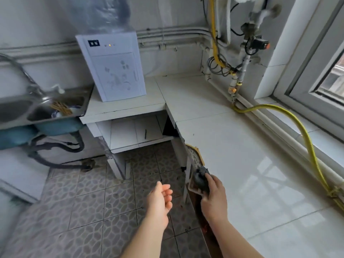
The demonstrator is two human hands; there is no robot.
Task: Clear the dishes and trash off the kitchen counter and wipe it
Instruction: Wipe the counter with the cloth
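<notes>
Far left: stainless steel sink (61,101), shiny, double basin, blue underside; wooden chopsticks (61,108) and a blue-and-white dish (55,114) lie in the right basin. Curved metal faucet (20,69) above it, blurred. Dark corrugated drain hoses (55,146) loop below to the floor (83,202), which is grey patterned tile, matte and grimy.

Centre far: white boxy water dispenser (113,66) with a faint floral print and a lit amber dot, standing on the lower white-tiled worktop step (130,107); clear plastic bottle (104,13) on top, blurred.

Left hand (160,200) hangs over the floor, palm turned right, fingers loosely curled and apart, holding nothing.

Right hand (214,196) at the near left edge of the main worktop (242,164), fingers clamped on a dark crumpled rag (201,180), bunched and ridged. The rag sits at the worktop edge, over a brownish rounded-rim object (193,189) I cannot identify.

The main worktop is glossy white tile, bare, reflecting the window.

Right: yellow ribbed gas hose (297,125) curves along the far edge of the worktop, from metal valves and pipes (240,67) in the corner. White window frame (316,71) and sill at far right.
</notes>
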